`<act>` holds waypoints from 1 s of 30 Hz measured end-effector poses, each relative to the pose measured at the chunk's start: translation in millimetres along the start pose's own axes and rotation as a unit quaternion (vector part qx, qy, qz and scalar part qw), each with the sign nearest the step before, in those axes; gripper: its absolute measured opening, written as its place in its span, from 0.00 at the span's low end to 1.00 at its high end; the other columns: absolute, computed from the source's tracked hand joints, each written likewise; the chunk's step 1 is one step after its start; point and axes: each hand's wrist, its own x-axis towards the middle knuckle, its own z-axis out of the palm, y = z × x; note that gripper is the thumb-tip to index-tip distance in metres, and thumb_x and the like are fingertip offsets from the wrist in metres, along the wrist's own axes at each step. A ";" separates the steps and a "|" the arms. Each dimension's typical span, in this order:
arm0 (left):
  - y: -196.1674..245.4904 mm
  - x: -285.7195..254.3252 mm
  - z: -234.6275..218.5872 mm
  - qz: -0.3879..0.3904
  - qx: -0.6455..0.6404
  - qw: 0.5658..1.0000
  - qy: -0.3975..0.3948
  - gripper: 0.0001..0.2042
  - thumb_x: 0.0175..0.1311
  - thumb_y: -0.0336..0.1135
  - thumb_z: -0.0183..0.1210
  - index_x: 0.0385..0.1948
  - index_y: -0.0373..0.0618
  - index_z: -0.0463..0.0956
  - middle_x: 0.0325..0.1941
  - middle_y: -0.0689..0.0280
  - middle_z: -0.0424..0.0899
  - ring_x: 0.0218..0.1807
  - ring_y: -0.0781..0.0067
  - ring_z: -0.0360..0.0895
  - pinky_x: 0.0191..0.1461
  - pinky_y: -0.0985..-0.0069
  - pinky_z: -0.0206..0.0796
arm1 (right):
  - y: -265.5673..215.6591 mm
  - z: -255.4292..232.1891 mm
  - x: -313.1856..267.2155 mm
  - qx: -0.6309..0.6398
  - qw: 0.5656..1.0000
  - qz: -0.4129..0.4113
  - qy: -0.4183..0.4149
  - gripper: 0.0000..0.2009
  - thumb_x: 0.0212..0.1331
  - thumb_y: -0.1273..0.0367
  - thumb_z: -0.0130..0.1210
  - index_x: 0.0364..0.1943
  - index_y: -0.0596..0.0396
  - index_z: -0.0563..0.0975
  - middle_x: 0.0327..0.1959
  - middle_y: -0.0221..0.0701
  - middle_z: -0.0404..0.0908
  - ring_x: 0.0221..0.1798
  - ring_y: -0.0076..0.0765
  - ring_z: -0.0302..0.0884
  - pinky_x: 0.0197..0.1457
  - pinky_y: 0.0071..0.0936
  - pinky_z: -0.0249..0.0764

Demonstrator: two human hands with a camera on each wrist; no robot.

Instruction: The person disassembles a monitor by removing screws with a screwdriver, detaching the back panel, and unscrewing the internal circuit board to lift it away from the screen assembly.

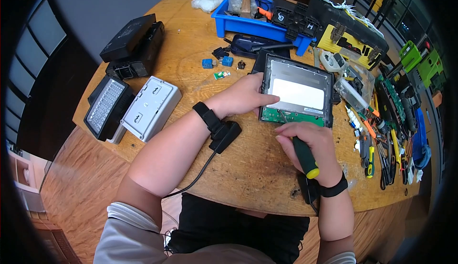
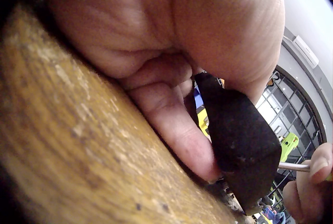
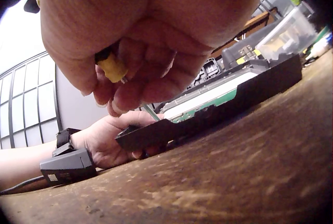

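A black-framed display panel [image 1: 330, 85] lies in front of the person, with a metal back, a white label [image 1: 298, 94] and a green circuit board [image 1: 305, 118] along its near side. The left hand [image 1: 241, 94] grips the panel's left edge: thumb over the top, curled fingers [image 2: 182, 135] below by the wooden table. In the right hand [image 1: 317, 142] is a screwdriver with a dark green and yellow handle [image 1: 304, 155]. Its thin metal shaft slants down to the circuit board's left part. Seen from the right wrist, the shaft [image 3: 151, 112] reaches the panel's near-left corner; the tip is hidden.
Small blue parts [image 1: 209, 63] and a tiny green board [image 1: 222, 75] lie beyond the left hand. A white box [image 1: 151, 107] and a lamp [image 1: 109, 106] stand left. Tools, including pliers [image 1: 365, 147], crowd the right. A blue tray [image 1: 226, 24] stands behind.
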 end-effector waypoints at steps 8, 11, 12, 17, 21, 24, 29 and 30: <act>-2.1 1.0 -0.2 -0.004 0.001 1.000 0.001 0.24 0.67 0.37 0.67 0.58 0.34 0.70 0.43 0.65 0.84 0.39 0.80 0.80 0.35 0.81 0.75 | -0.3 0.4 -0.7 0.001 1.000 0.004 0.001 0.06 0.54 0.76 0.69 0.34 0.56 0.83 0.35 0.35 0.88 0.37 0.42 0.87 0.43 0.31 0.81; 0.7 -0.6 -0.2 -0.005 -0.001 1.000 -0.001 0.24 0.67 0.37 0.67 0.58 0.33 0.69 0.43 0.65 0.84 0.39 0.80 0.80 0.35 0.81 0.75 | -0.9 0.1 -0.9 -0.004 1.000 0.007 -0.002 0.06 0.53 0.75 0.69 0.34 0.55 0.83 0.35 0.35 0.88 0.38 0.42 0.87 0.43 0.31 0.81; 0.7 -0.5 0.0 -0.005 -0.003 1.000 -0.001 0.24 0.67 0.37 0.67 0.58 0.33 0.69 0.43 0.64 0.84 0.39 0.80 0.80 0.35 0.81 0.75 | -1.2 -0.2 -0.7 -0.005 1.000 0.007 -0.005 0.06 0.53 0.75 0.69 0.34 0.55 0.83 0.35 0.35 0.88 0.38 0.42 0.87 0.43 0.31 0.81; -1.7 2.2 -0.9 -0.002 -0.002 1.000 -0.005 0.24 0.67 0.37 0.66 0.59 0.33 0.69 0.43 0.64 0.84 0.39 0.80 0.80 0.35 0.80 0.75 | -0.9 -0.7 -0.2 -0.004 1.000 0.008 -0.006 0.06 0.53 0.76 0.69 0.34 0.55 0.83 0.36 0.35 0.88 0.38 0.42 0.87 0.43 0.31 0.81; 0.5 0.8 -0.9 -0.002 0.004 1.000 -0.004 0.25 0.67 0.37 0.67 0.59 0.33 0.69 0.42 0.64 0.84 0.38 0.79 0.80 0.34 0.80 0.75 | 0.2 0.1 -0.8 0.002 1.000 0.005 -0.005 0.07 0.53 0.76 0.70 0.34 0.55 0.83 0.36 0.35 0.88 0.39 0.42 0.87 0.44 0.31 0.81; -1.1 0.8 -0.5 -0.001 0.001 1.000 -0.003 0.25 0.67 0.37 0.67 0.59 0.33 0.69 0.42 0.64 0.84 0.38 0.79 0.80 0.34 0.80 0.74 | 1.3 0.8 -1.7 0.005 1.000 0.006 -0.006 0.07 0.53 0.76 0.70 0.34 0.55 0.83 0.36 0.35 0.88 0.39 0.42 0.87 0.44 0.31 0.81; -0.6 0.9 -0.7 0.000 -0.013 1.000 -0.007 0.25 0.67 0.38 0.67 0.58 0.34 0.69 0.41 0.65 0.83 0.38 0.80 0.80 0.34 0.80 0.74 | -0.2 -1.2 0.0 0.002 1.000 0.005 -0.014 0.07 0.53 0.76 0.70 0.34 0.55 0.83 0.36 0.35 0.88 0.37 0.41 0.87 0.42 0.30 0.81; -0.5 0.9 -0.9 0.000 -0.006 1.000 -0.006 0.25 0.67 0.37 0.67 0.58 0.34 0.69 0.41 0.65 0.83 0.37 0.80 0.80 0.33 0.80 0.74 | -0.2 -1.2 0.2 0.001 1.000 0.002 -0.013 0.07 0.53 0.76 0.70 0.34 0.55 0.83 0.36 0.35 0.88 0.37 0.41 0.86 0.42 0.30 0.80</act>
